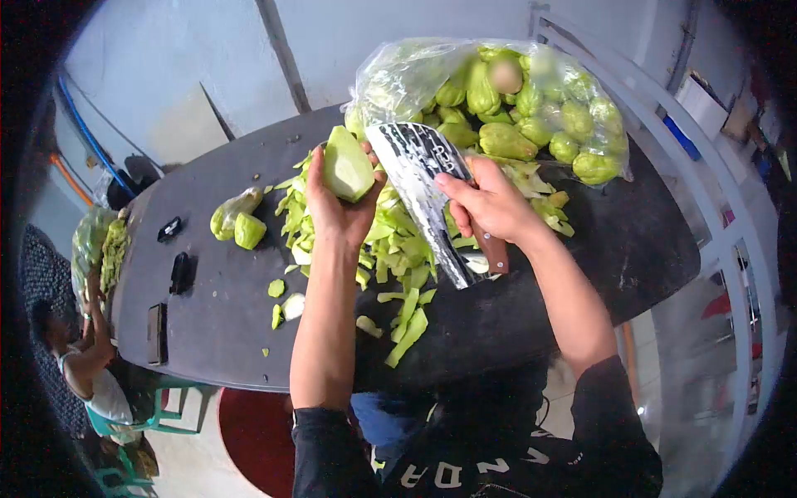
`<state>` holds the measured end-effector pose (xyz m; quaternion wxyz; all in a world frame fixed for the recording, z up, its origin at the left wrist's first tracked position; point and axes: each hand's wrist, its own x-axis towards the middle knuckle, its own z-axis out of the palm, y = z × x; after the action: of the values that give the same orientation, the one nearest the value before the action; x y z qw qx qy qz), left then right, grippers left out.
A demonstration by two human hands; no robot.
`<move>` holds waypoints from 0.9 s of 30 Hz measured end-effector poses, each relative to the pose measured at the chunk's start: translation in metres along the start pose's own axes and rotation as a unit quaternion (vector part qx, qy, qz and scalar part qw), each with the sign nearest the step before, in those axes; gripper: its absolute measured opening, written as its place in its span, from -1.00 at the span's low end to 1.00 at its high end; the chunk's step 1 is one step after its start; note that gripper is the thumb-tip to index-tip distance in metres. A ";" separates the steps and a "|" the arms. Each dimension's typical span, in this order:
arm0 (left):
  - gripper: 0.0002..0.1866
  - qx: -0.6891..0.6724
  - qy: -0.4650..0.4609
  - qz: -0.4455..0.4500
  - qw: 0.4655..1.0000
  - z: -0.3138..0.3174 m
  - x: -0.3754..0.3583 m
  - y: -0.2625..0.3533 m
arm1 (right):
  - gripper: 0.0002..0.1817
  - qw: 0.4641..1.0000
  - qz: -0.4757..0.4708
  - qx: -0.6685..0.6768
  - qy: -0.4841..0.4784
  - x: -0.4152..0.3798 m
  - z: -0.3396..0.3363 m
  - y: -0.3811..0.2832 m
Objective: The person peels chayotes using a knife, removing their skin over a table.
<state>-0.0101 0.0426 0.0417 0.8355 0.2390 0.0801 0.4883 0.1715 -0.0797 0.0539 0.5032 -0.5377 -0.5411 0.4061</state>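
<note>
My left hand is closed around a peeled chayote, its pale green flesh facing up. In my right hand is a cleaver with a wide patterned blade and a brown wooden handle; my thumb presses on the blade near the handle. The blade's upper end comes close to the chayote. Beneath both hands a heap of green peelings spreads over the dark table. Left of the heap lie a whitish-green chayote and a bright green piece.
A clear plastic bag full of whole chayotes stands at the back right. Small black objects line the table's left side. A person sits at the far left beside another bag of green produce. White railings rise at the right.
</note>
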 end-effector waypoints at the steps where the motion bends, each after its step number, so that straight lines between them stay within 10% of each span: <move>1: -0.50 -0.005 0.051 0.030 0.998 0.002 -0.006 0.000 | -0.77 1.000 0.006 -0.002 -0.006 0.001 0.006 0.002; 27: -0.39 0.078 -0.009 -0.010 0.997 0.015 -0.048 -0.055 | -0.68 0.992 -0.050 0.111 0.022 -0.016 0.016 0.031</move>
<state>0.0141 -0.0254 0.0238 0.8200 0.3065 0.1128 0.4700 0.1594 -0.0912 0.0189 0.5915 -0.4595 -0.5077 0.4257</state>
